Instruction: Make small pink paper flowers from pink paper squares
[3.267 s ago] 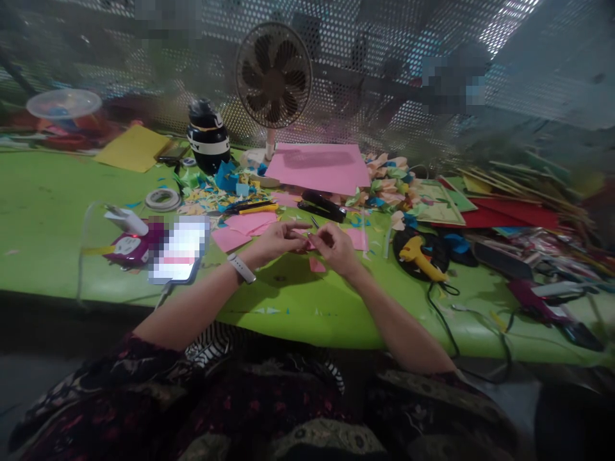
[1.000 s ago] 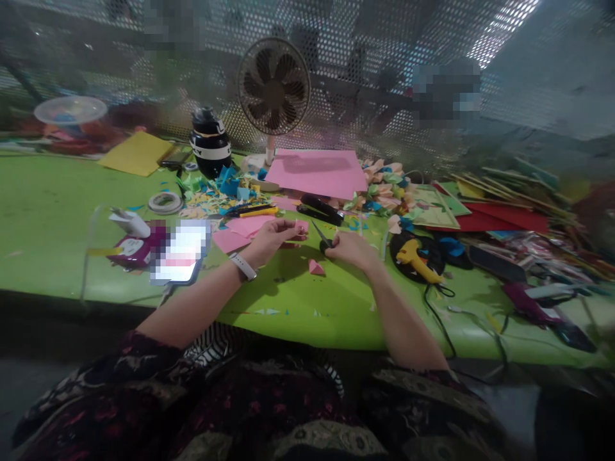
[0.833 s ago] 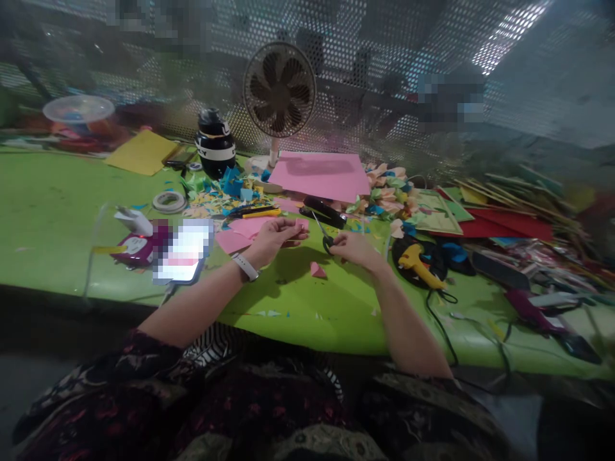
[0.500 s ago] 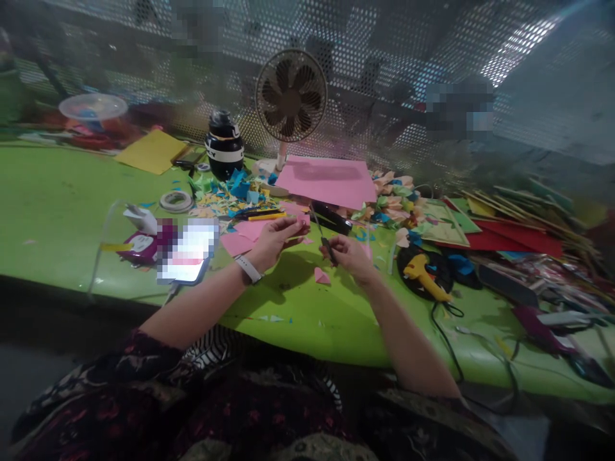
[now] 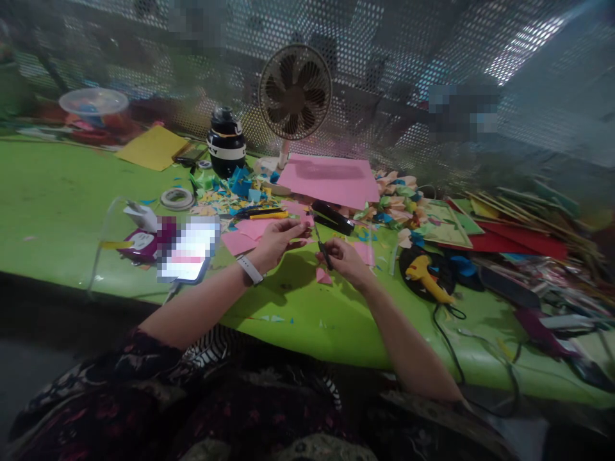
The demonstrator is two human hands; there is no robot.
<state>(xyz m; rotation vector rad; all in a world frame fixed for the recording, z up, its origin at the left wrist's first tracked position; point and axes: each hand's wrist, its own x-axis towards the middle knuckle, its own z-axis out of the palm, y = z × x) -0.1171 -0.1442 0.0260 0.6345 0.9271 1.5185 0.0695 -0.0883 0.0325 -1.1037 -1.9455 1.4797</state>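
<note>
My right hand is closed around a slim tool with a dark handle and a thin metal shaft pointing up and away; its exact kind is unclear. Left of it, my left hand, with a white band on the wrist, pinches a small pink paper piece mostly hidden by the fingertips. The tool's tip is close to these fingertips; whether they touch I cannot tell. Below my right hand, a small folded or heart-shaped pink paper piece lies on the green table. Pink paper sheets lie beside my left hand.
Beyond my hands are a black stapler, pink sheet, paper scraps, fan and black jug. A phone and tape roll lie left; a yellow glue gun with a cord lies right.
My right hand has shifted slightly down and left, so the tool's handle now sits just above the loose pink piece. The pink piece in my left fingers shows less.
</note>
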